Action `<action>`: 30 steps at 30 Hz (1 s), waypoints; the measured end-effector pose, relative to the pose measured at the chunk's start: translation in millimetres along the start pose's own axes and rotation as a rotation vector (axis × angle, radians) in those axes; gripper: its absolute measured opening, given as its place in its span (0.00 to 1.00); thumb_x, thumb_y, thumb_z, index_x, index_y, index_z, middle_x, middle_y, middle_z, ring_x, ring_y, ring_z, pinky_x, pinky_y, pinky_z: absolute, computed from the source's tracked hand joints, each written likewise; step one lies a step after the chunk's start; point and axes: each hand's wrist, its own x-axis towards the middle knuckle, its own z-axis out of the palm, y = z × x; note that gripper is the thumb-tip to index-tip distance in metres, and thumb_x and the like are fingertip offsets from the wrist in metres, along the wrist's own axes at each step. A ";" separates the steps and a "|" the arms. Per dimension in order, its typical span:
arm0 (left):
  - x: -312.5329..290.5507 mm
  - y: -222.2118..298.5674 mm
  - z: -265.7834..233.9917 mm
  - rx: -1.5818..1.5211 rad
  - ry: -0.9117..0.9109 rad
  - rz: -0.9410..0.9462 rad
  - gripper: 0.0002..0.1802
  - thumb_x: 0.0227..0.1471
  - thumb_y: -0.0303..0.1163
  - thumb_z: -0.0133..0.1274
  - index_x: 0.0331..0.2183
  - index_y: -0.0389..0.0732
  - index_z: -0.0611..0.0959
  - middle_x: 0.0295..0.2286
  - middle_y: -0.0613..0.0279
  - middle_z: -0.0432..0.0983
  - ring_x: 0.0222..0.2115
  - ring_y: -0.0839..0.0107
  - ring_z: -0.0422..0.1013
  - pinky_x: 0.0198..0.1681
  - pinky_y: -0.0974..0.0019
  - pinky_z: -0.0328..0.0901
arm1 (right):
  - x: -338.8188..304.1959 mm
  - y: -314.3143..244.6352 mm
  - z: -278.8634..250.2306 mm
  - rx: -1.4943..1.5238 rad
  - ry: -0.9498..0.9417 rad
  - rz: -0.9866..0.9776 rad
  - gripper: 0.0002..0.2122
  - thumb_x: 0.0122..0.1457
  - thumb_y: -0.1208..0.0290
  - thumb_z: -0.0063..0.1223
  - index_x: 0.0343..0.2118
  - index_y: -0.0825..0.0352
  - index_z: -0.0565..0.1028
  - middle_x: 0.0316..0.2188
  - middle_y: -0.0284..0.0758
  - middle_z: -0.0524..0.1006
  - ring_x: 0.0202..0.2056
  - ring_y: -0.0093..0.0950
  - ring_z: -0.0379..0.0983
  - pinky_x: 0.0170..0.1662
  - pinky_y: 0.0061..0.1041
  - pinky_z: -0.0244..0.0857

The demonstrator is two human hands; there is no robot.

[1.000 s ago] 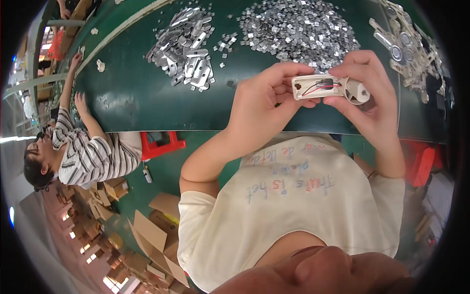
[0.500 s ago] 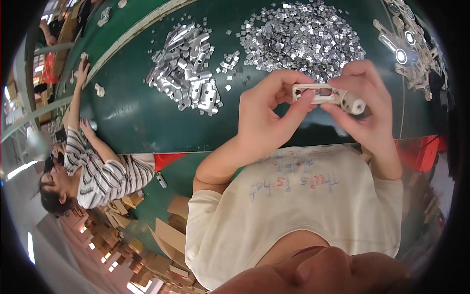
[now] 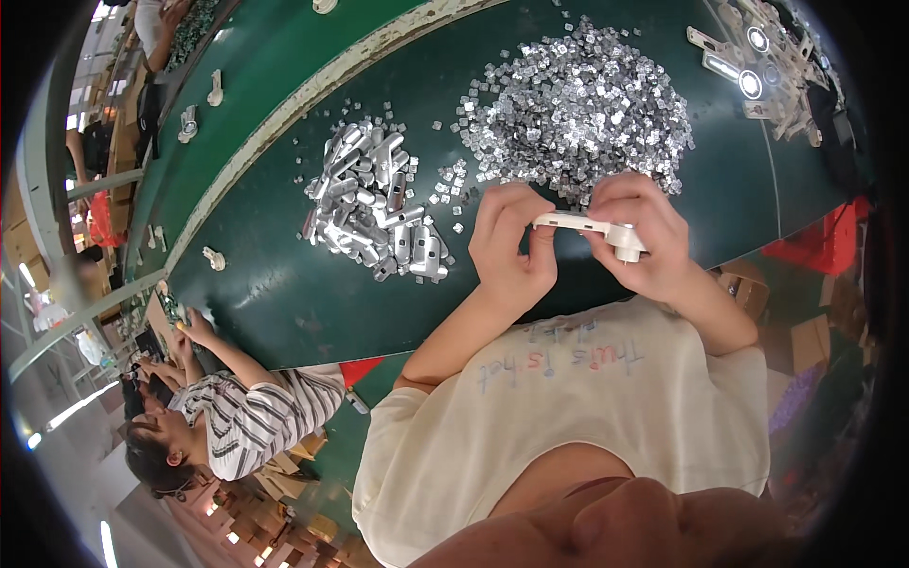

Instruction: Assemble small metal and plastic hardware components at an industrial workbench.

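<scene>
You're in a cream short-sleeve tee (image 3: 606, 417), loose fit, soft folds across the front. Handwritten-style lettering in blue w/ a bit of pink runs across the chest. Sleeve hem (image 3: 417, 383) ends approx. at the upper arm, left of the lettering. Left hand (image 3: 509, 248) & right hand (image 3: 636, 237), above the lettering: bare, no gloves, rings or watch.

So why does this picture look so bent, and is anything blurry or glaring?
Head view: the fisheye lens curves the green table toward a black rim; the left hand, right hand and white part look sharp; the pile of small metal pieces glints; the lower foreground is blurred.
</scene>
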 end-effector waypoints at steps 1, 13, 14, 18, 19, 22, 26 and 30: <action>-1.6 -0.6 -0.2 0.003 0.015 -0.006 0.08 0.41 0.16 0.51 0.28 0.36 0.74 0.27 0.56 0.68 0.26 0.62 0.67 0.30 0.69 0.63 | 3.5 0.3 -0.3 0.009 -0.043 -0.038 0.12 0.41 0.83 0.58 0.31 0.69 0.71 0.29 0.38 0.71 0.29 0.32 0.70 0.31 0.25 0.64; -35.4 -1.2 -52.5 0.675 0.415 -0.493 0.10 0.47 0.28 0.52 0.35 0.37 0.76 0.31 0.55 0.72 0.29 0.63 0.70 0.32 0.66 0.64 | 234.3 210.4 15.9 0.941 0.004 0.631 0.06 0.52 0.73 0.52 0.28 0.72 0.71 0.21 0.30 0.69 0.26 0.20 0.66 0.32 0.19 0.64; -45.3 -0.5 -57.0 0.762 0.427 -0.440 0.09 0.47 0.28 0.52 0.34 0.37 0.76 0.30 0.54 0.72 0.28 0.58 0.69 0.30 0.63 0.64 | 238.9 212.2 14.8 0.913 -0.057 0.715 0.11 0.55 0.71 0.49 0.36 0.73 0.69 0.29 0.35 0.71 0.33 0.24 0.68 0.39 0.20 0.64; -54.5 -7.1 -24.7 0.646 0.245 -0.457 0.16 0.48 0.29 0.51 0.40 0.35 0.73 0.43 0.48 0.67 0.44 0.52 0.66 0.45 0.60 0.63 | 196.7 164.1 19.4 0.631 -0.443 0.596 0.23 0.53 0.68 0.51 0.49 0.76 0.61 0.39 0.41 0.71 0.40 0.28 0.70 0.45 0.24 0.64; -49.2 -16.6 -15.2 0.714 0.217 -0.419 0.18 0.50 0.31 0.49 0.43 0.35 0.71 0.47 0.48 0.63 0.48 0.52 0.61 0.49 0.60 0.59 | 181.0 148.2 15.5 0.609 -0.505 0.553 0.24 0.52 0.68 0.52 0.49 0.74 0.62 0.39 0.39 0.72 0.39 0.26 0.70 0.43 0.23 0.64; -33.4 -44.2 5.7 0.745 0.162 -0.440 0.26 0.51 0.35 0.48 0.50 0.32 0.64 0.53 0.45 0.54 0.55 0.49 0.51 0.56 0.57 0.50 | 143.4 123.1 -13.0 0.482 -0.632 0.382 0.20 0.54 0.72 0.50 0.49 0.70 0.64 0.36 0.34 0.73 0.36 0.20 0.69 0.39 0.17 0.62; -20.0 -52.1 34.1 0.761 0.138 -0.351 0.31 0.51 0.39 0.48 0.49 0.28 0.62 0.52 0.40 0.54 0.53 0.47 0.52 0.56 0.55 0.49 | 107.4 98.7 -60.6 0.255 -0.586 0.228 0.14 0.54 0.76 0.50 0.45 0.66 0.69 0.32 0.32 0.74 0.35 0.19 0.70 0.37 0.17 0.63; 0.0 -51.6 73.4 0.584 0.060 -0.321 0.36 0.50 0.43 0.48 0.50 0.24 0.58 0.52 0.37 0.52 0.53 0.44 0.51 0.57 0.52 0.45 | 79.5 89.3 -87.4 -0.038 -0.524 0.077 0.12 0.51 0.76 0.52 0.40 0.67 0.72 0.32 0.36 0.73 0.34 0.27 0.71 0.38 0.22 0.63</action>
